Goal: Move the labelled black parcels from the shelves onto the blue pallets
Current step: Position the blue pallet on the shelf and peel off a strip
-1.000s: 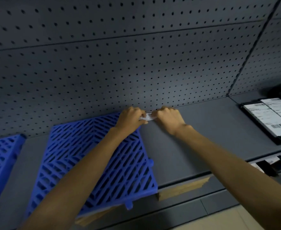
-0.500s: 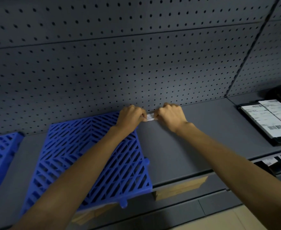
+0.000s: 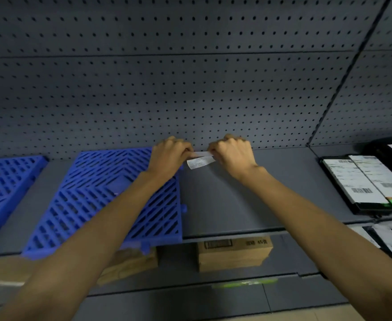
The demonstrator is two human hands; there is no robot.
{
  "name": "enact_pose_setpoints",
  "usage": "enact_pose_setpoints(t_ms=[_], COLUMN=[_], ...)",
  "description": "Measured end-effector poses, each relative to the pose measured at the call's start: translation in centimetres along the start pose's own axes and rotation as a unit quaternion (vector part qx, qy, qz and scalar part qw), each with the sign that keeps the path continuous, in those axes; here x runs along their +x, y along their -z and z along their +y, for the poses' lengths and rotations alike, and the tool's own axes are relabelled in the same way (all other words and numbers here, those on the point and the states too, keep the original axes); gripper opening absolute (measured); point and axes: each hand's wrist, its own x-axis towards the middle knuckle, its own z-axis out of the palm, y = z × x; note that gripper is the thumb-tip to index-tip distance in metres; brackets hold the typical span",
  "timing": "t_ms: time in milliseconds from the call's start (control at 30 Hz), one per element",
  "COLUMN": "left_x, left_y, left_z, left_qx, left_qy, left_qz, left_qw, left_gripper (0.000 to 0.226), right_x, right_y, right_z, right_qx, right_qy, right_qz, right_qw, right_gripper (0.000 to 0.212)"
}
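Observation:
My left hand [image 3: 169, 156] and my right hand [image 3: 233, 155] pinch the two ends of a small white paper label [image 3: 200, 161] just above the grey shelf [image 3: 225, 205], close to the pegboard back wall. A blue slatted pallet [image 3: 111, 200] lies flat on the shelf under my left forearm, and a second blue pallet [image 3: 2, 181] lies at the far left. Black parcels with white barcode labels [image 3: 361, 181] are stacked on the shelf at the right edge. More labelled parcels [image 3: 389, 239] sit on the lower shelf at the right.
A grey pegboard wall [image 3: 190, 89] closes off the back of the shelf. Two brown cardboard boxes [image 3: 234, 253] stand on the shelf below. A dark upright post [image 3: 343, 77] divides this bay from the right one. Beige floor shows at the bottom right.
My hands have drawn slightly apart, so more of the white label shows between them. The view has tilted down, bringing the cardboard boxes on the lower shelf into sight.

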Motion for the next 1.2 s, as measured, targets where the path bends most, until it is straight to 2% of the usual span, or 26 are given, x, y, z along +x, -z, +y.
enact_pose_setpoints(t_ms=[300, 533, 767, 1200], left_x=[-8.5, -17.8, -26.0, -38.1], left_y=[6.6, 12.8, 18.9, 28.0], left_z=[-0.4, -3.1, -7.1, -20.9], left_qx=[0.098, 0.164, 0.203, 0.235], left_qy=[0.053, 0.14, 0.23, 0.251], left_qz=[0.044, 0.047, 0.041, 0.075], left_qw=[0.993, 0.975, 0.951, 0.936], left_gripper=[0.015, 0.016, 0.018, 0.018], right_x=[-2.7, -4.3, -5.6, -4.7], right_y=[4.1, 7.3, 9.9, 12.3], right_z=[-5.0, -13.8, -23.9, -44.5], right_qx=[0.007, 0.053, 0.101, 0.13], right_qy=[0.118, 0.23, 0.307, 0.352], right_qz=[0.03, 0.053, 0.091, 0.116], right_qw=[0.992, 0.97, 0.942, 0.92], right_gripper=[0.013, 0.013, 0.016, 0.033])
